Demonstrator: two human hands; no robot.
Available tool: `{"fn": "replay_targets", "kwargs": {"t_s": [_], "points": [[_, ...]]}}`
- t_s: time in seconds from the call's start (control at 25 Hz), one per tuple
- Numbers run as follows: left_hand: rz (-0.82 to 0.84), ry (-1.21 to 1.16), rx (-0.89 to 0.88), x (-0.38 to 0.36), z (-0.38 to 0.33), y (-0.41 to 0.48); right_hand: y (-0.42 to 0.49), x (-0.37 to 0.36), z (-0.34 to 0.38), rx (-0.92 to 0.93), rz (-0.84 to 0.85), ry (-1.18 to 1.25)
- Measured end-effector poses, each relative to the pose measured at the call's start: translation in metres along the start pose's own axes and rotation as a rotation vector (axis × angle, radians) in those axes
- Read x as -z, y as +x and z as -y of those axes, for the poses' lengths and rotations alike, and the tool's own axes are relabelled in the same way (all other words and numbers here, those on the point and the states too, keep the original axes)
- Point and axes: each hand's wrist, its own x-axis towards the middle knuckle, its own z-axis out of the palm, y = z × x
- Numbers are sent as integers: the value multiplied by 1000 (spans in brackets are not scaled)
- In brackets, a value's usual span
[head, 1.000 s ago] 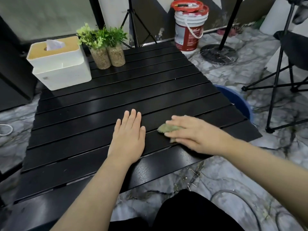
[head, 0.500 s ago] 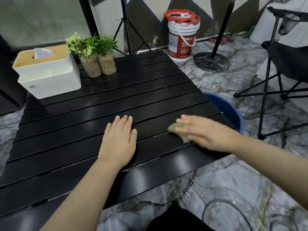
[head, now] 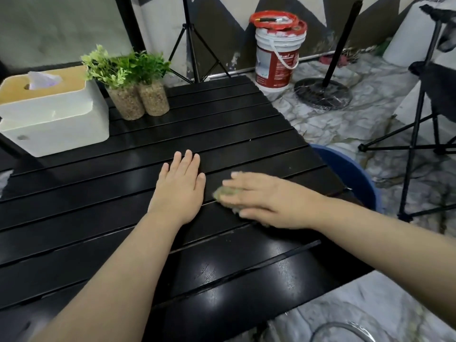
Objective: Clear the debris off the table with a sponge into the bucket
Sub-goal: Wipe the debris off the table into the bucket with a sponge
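With your left hand flat on the table and your right hand pressing the sponge — fingers seemingly straight, though blurred — a fast sweep could miss the bucket.

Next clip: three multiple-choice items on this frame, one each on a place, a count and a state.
1. Where is the blue bucket? A. down beside the table's right edge B. on top of the table C. under the chair
2. How many plant jars stand on the table? A. one B. two C. four
3. How does the left hand lie? A. curled into a fist B. raised in the air C. flat on the table
Key: 1 A, its rim shows past the table's right edge; 2 B, two stand side by side near the tissue box; 3 C, its fingers lie straight while the right hand presses the sponge.
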Motion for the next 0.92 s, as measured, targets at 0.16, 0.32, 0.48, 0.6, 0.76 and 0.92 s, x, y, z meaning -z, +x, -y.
{"fn": "replay_targets", "kwargs": {"t_s": [0.16,0.32,0.48,0.6,0.76,0.92], "points": [[-4,-7,-1,-1,0,1,7,21,-72,-69,-5,-143],[45,-171,-6,9,1,4,77,12,-83,-607,-154,-119],[-14,-115,8,28,51,-21,58,-29,22,39,10,-41],[-21,-38,72,41,97,-47,61,-18,12,212,116,-84],[9,-13,117,46,125,-59,149,-13,-31,-378,-2,-188],[4,-5,103,38,133,-61,128,-41,57,28,7,-108]]}}
